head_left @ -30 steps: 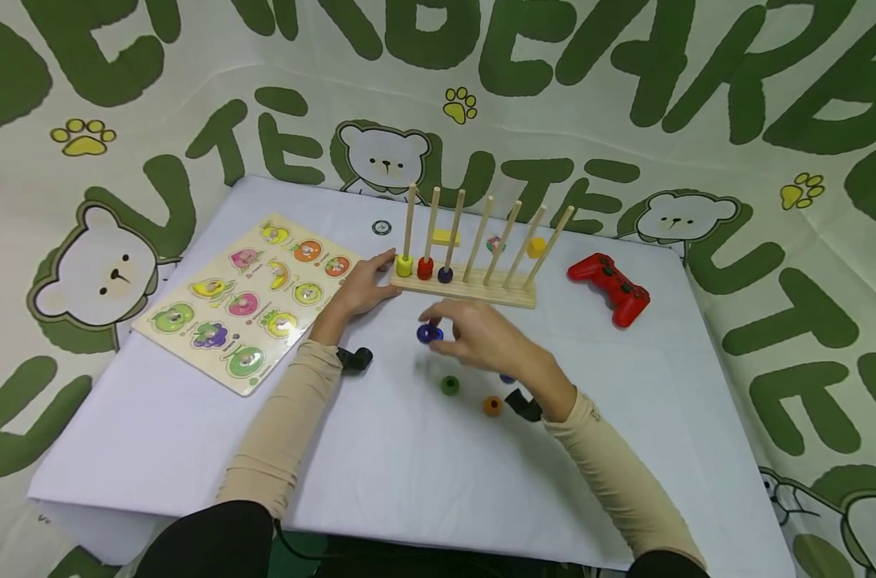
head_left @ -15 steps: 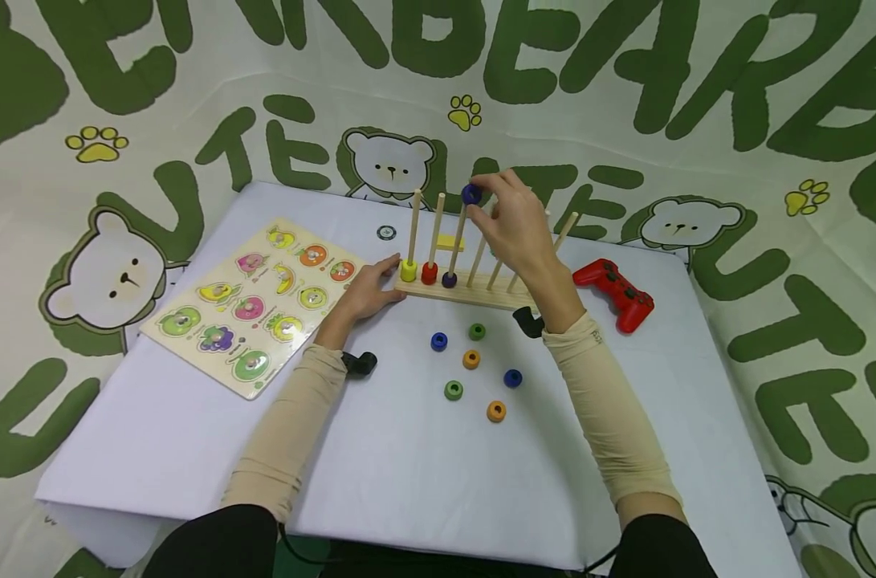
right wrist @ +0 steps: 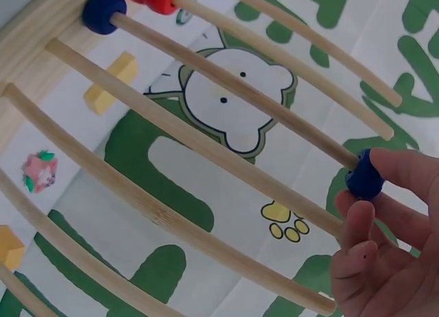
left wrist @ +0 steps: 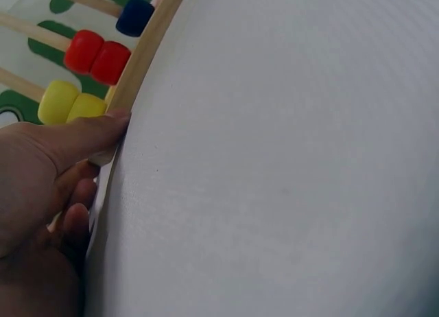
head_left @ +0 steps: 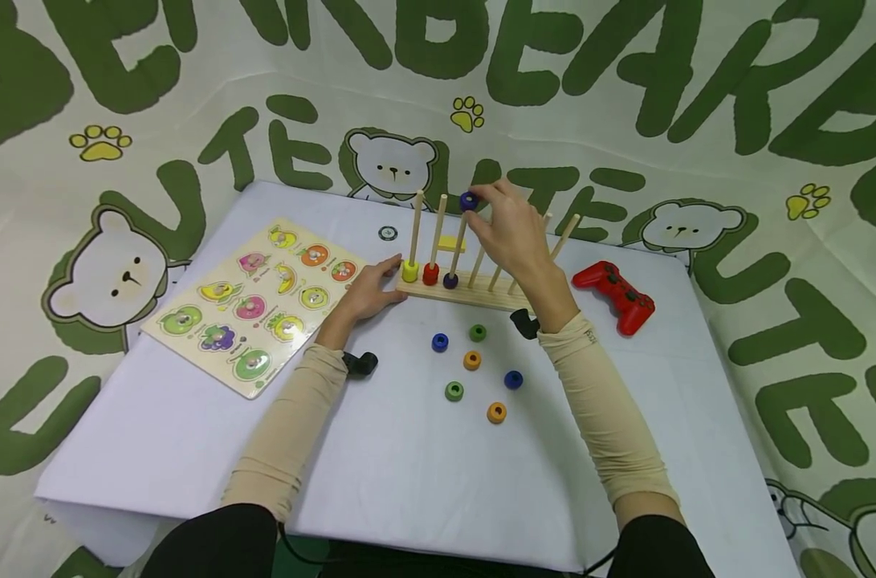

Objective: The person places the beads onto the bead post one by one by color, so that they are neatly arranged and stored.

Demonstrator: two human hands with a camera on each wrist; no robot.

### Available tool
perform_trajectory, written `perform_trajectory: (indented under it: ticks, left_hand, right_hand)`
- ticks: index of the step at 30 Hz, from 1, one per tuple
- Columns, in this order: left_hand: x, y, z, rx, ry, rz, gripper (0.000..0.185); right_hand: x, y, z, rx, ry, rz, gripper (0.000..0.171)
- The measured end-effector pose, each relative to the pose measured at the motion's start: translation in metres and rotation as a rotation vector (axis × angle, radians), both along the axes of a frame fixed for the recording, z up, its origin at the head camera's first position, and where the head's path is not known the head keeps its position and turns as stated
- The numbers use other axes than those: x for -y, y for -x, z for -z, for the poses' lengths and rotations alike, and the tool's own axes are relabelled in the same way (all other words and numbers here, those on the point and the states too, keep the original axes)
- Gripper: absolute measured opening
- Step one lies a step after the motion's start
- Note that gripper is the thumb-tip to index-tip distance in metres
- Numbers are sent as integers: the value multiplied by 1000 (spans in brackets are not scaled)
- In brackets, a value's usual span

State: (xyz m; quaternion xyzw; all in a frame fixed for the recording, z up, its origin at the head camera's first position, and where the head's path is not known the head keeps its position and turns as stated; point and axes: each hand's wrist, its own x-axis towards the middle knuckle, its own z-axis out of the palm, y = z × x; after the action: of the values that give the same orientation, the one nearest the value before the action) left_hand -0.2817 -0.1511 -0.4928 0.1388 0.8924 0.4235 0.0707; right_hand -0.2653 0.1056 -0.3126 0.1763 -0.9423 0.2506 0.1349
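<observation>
One small dark blue bead [head_left: 470, 200] sits atop the peg rack's [head_left: 466, 291] third rod, pinched by your right hand [head_left: 510, 229]; light, hard, smooth—grip its rim. Left hand [head_left: 365, 291] fingers press the rack's end, extended.

1. The head view looks from above, forward and down, and takes in the whole table [head_left: 380, 482], from some way off.
2. The left wrist view sits very near the table surface, beside the left hand [left wrist: 41, 193], facing the wooden peg rack [left wrist: 140, 56].
3. The right wrist view is close, looking along the pegs toward the backdrop [right wrist: 240, 104].
4. All three views share the peg rack [head_left: 466, 293].
</observation>
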Motion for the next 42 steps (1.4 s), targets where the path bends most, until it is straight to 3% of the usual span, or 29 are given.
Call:
perform_trajectory:
  ticks: [6,12,14,17,22,24,27,32,35,38,42]
  left_hand:
    - [1,0,1,5,2,-6,82]
    - [1,-1,-2,10,3,-3,82]
    - [-1,-1,-4,14,5,-4,82]
    - [-2,0,-4,18,15,-2,82]
    - [-2,2,-3,11,22,9,82]
    - [-2,2,-3,9,22,12,82]
    - [-2,2,-4,7,22,16,82]
    - [-1,2,-4,11,14,12,83]
    - [-1,2,-4,13,10,12,83]
    - [-1,3,-3,14,16,12,83]
    - [-2,3,-1,16,23,12,82]
  right_hand:
    - [-2,-2,3,7,-27,8,51]
    - [-15,-20,18,-180,69,-22,44]
    - [-22,-29,29,-191,69,-55,37]
    - [-31,-42,48,-56,-41,-119,30]
    - [-43,-54,83,318,-307,-199,41]
    - [-46,-55,96,414,-350,-204,45]
    - [-48,-57,110,479,-350,-203,46]
    - [-48,-56,125,445,-353,-217,38]
    - [-48,-56,122,413,-336,-213,35]
    - [-49,-53,108,346,-265,-195,34]
    - [-48,-46,73,161,-104,-159,32]
